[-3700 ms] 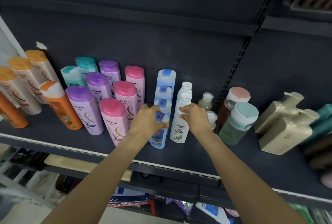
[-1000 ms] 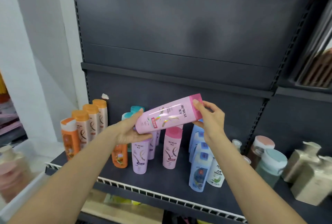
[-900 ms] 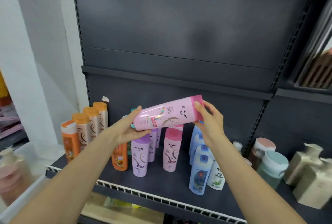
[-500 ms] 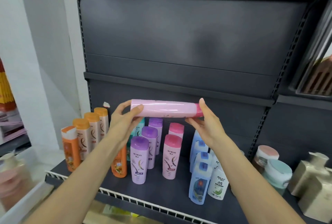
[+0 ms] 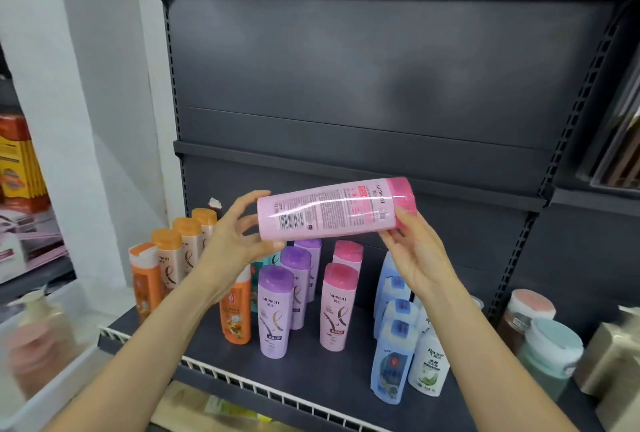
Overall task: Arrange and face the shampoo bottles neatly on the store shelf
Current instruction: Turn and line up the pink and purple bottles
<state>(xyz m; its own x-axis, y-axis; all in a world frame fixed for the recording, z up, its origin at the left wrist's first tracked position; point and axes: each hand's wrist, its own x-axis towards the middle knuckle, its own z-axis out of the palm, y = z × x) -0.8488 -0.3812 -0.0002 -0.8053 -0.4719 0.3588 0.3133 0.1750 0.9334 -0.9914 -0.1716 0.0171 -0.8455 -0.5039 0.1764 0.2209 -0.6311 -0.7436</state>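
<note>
Two hands hold one pink shampoo bottle (image 5: 332,210) sideways in the air: the left hand (image 5: 235,241) grips its bottom end, the right hand (image 5: 412,251) pinches near the cap. Below them, other bottles (image 5: 304,296) stand on the shelf (image 5: 311,376).
</note>
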